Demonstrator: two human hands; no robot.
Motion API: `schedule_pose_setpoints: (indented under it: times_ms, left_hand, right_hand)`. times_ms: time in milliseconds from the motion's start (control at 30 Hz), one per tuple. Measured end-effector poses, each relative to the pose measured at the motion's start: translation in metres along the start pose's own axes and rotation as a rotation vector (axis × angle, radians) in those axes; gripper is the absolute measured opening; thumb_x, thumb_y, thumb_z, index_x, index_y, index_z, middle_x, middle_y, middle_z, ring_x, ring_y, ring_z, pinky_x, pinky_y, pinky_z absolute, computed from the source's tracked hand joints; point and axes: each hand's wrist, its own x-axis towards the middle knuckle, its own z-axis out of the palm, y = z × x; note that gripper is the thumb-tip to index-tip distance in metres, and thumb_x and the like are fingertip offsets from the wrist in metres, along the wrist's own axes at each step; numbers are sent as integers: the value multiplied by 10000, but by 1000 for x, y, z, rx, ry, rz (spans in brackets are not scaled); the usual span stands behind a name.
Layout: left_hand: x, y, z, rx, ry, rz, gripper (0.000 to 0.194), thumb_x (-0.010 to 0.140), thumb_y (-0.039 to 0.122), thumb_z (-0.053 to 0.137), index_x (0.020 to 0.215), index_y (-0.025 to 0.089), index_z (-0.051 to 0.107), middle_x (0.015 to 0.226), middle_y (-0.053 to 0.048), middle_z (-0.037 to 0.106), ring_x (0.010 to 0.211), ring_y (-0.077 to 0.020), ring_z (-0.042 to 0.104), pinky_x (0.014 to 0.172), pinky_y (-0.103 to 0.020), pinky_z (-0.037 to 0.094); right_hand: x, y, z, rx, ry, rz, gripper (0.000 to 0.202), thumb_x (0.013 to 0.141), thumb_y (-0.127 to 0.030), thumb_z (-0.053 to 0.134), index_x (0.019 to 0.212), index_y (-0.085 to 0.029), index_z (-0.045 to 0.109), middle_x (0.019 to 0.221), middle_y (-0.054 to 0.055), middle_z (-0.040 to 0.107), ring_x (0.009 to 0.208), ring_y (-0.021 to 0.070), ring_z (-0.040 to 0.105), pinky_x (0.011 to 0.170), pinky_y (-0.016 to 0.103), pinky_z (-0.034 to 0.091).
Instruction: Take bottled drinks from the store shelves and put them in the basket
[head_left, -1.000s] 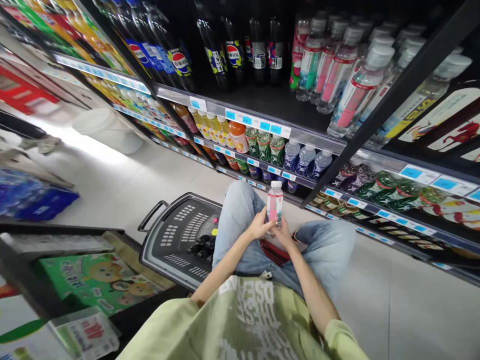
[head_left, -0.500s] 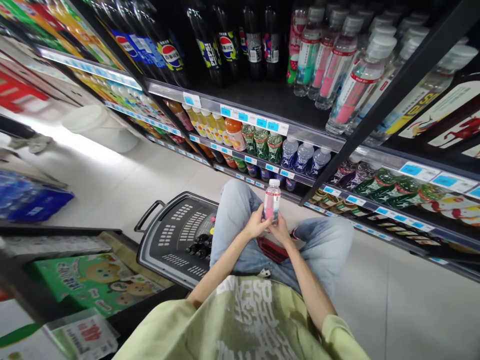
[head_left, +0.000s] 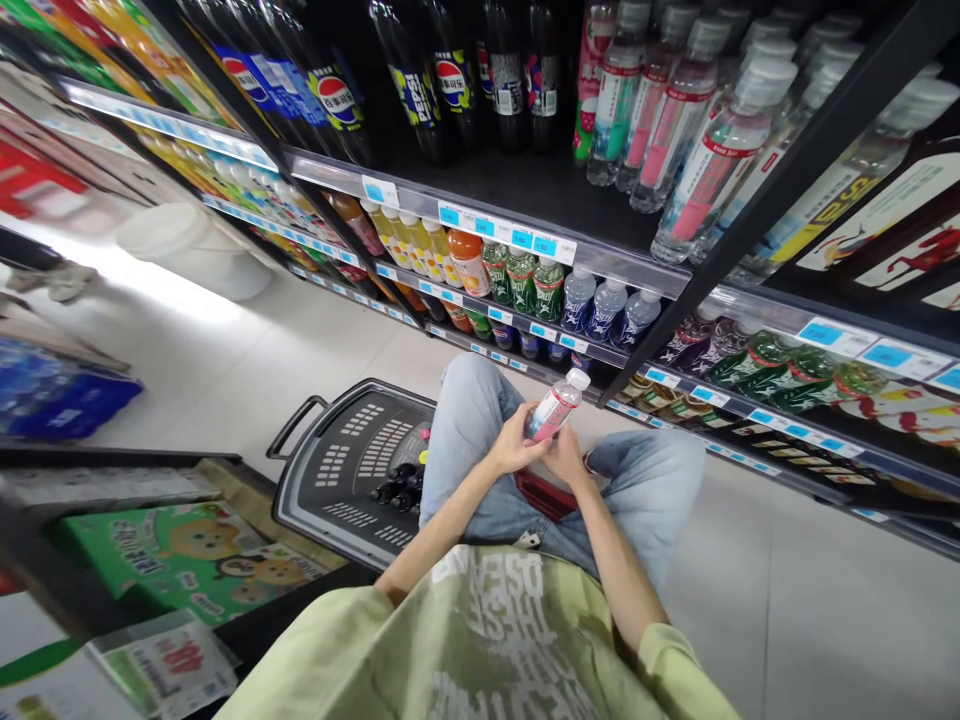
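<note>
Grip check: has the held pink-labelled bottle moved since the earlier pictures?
Yes: the pink-labelled bottle has tipped rightward, its cap nearer the black shelf post.

Bottle [head_left: 556, 406] betw. L hand [head_left: 517, 442] & R hand [head_left: 564, 458], above lap [head_left: 562, 545]; basket [head_left: 341, 494] on floor [head_left: 750, 575] to L, other btls [head_left: 399, 486] inside, hard to count from here; shelves [head_left: 487, 165] in front, tub [head_left: 225, 265] far L
</note>
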Motion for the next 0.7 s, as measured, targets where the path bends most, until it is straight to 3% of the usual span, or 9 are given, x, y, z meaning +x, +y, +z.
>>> schedule_pose_setpoints:
  times_ms: [133, 267, 367, 500, 700]
  left_hand:
    - [1, -6, 0, -21, -3, 40, 660, 810, 491, 776, 1345, 163, 573, 1257, -137, 720, 1152, -320, 688, 1052, -457, 552]
    - [2, -16, 4, -36, -45, 74, 885, 714, 561, 905, 1408, 153, 538, 1312, -158, 676, 1210, -352, 661, 1096, -496, 538]
    - [1, -20, 9, 2, -106, 136, 1002, 642, 411, 974, 1490, 179, 495, 1399, -168, 622, 1304, -370, 624, 1163, -535, 512]
    - [-2, -22, 16, 80, -167, 177, 895, 729, 186, 819, 1550, 230, 465, 1437, -151, 573, 1345, -328, 616, 1181, -506, 527]
    - [-3, -26, 18, 135, -176, 297, 830, 709, 54, 734, 1495, 219, 523, 1442, -155, 550, 1362, -314, 605, 1181, -474, 540]
  right_hand:
    - [2, -1, -1, 167, 8, 7, 722, 661, -412, 964, 1269, -213, 628, 1168, 93, 749, 1040, 273, 711, 953, 405, 580]
    - [8, 1, -6, 341, 15, 76, 557, 715, -478, 901, 1151, -220, 668, 1081, 67, 755, 986, 242, 717, 924, 358, 589]
    - [14, 4, -8, 452, 140, 157, 510, 735, -547, 834, 1082, -222, 650, 1023, 59, 760, 966, 246, 727, 913, 370, 598]
    - [19, 5, -8, 664, 247, 223, 534, 779, -606, 753, 1132, -236, 601, 1059, 84, 779, 1018, 280, 751, 909, 428, 620]
    - [25, 8, -16, 931, 367, 315, 448, 847, -625, 717, 1084, -258, 618, 1027, 61, 774, 936, 248, 760, 902, 423, 634]
